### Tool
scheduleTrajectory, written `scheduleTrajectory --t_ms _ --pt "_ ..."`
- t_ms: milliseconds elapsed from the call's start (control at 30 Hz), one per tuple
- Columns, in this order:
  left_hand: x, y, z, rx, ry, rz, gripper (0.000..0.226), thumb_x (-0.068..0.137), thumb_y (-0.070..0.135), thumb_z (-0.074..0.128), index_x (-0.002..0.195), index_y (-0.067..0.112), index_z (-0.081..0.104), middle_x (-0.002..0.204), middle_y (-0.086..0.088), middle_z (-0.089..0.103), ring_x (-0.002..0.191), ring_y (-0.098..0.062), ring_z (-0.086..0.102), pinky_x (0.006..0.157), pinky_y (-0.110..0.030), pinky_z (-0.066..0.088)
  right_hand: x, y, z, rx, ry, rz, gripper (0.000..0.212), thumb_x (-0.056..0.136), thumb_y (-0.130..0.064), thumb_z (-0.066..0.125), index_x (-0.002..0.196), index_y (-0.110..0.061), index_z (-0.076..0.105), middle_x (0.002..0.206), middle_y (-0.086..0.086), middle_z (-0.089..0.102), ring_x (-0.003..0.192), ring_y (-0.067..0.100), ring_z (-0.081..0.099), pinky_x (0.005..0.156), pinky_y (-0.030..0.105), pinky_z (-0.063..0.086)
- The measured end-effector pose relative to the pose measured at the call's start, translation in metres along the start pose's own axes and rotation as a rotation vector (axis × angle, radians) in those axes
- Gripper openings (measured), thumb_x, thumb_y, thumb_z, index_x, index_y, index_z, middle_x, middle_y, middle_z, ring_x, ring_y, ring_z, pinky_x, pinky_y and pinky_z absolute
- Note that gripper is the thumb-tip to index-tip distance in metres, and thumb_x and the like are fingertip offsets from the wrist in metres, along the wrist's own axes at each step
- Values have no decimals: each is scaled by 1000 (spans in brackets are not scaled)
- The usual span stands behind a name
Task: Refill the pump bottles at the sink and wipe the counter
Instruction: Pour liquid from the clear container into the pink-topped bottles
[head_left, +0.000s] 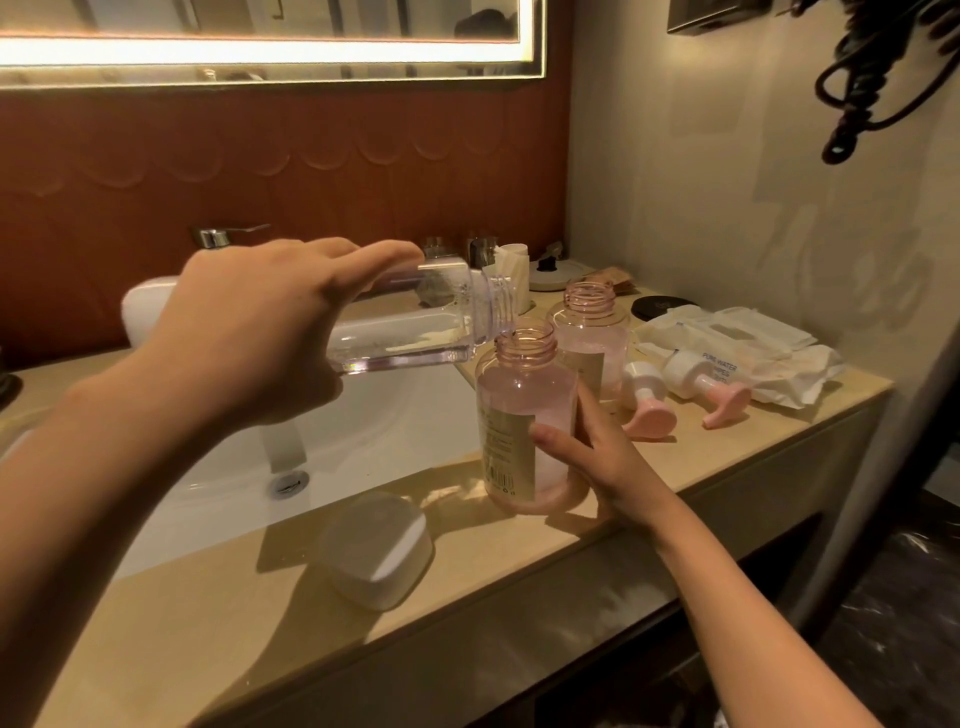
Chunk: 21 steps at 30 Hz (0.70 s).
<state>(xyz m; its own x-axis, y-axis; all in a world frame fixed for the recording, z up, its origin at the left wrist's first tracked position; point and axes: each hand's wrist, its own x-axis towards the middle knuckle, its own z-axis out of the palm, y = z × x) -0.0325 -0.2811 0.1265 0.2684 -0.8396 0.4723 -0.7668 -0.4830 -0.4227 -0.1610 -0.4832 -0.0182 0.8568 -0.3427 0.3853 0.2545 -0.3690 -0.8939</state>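
My left hand grips a clear refill bottle, tipped nearly flat, its threaded mouth over the open neck of a pink pump bottle. Clear liquid lies along the tipped bottle's lower side. My right hand holds the pink bottle upright on the beige counter, just right of the sink. Behind it stands a second open pink bottle. Two white pump heads with pink nozzles lie on the counter to the right.
A white soap dish sits at the sink's front edge. Wipe packets lie at the far right. A faucet, a white cup, a kettle lid and a dark round lid stand along the back.
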Motion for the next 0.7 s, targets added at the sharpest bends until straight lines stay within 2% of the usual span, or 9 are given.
scheduleTrajectory --t_ms 167,333,433,567,700 --pt "0 0 0 -11 -4 2 101 56 12 81 140 36 31 100 -1 65 69 -22 57 42 -17 34 1 4 -1 56 -19 -22 56 76 -43 58 128 -35 42 126 -16 57 123 8 49 101 26 42" --pt "0 1 -2 -6 16 15 99 54 10 82 139 33 38 96 -3 67 64 -22 55 42 -13 25 1 4 -1 49 -12 -39 58 76 -44 58 129 -30 42 124 -17 57 121 6 50 97 21 43" --pt "0 1 -2 -2 24 20 99 53 9 82 139 33 38 94 -3 66 62 -20 51 43 -12 23 1 3 -1 43 -8 -49 58 75 -50 61 127 -32 44 122 -19 58 120 5 51 95 20 43" --pt "0 0 0 -13 22 27 99 53 8 82 138 31 38 92 -2 66 61 -20 52 42 -13 27 1 4 0 41 -4 -46 68 71 -67 62 127 -33 43 122 -20 58 120 5 51 96 20 43" --pt "1 0 -2 -5 26 44 99 51 5 81 138 29 41 91 -3 67 58 -20 51 41 -11 24 1 6 0 48 2 -42 72 70 -68 62 129 -32 43 125 -16 57 122 7 50 98 24 43"
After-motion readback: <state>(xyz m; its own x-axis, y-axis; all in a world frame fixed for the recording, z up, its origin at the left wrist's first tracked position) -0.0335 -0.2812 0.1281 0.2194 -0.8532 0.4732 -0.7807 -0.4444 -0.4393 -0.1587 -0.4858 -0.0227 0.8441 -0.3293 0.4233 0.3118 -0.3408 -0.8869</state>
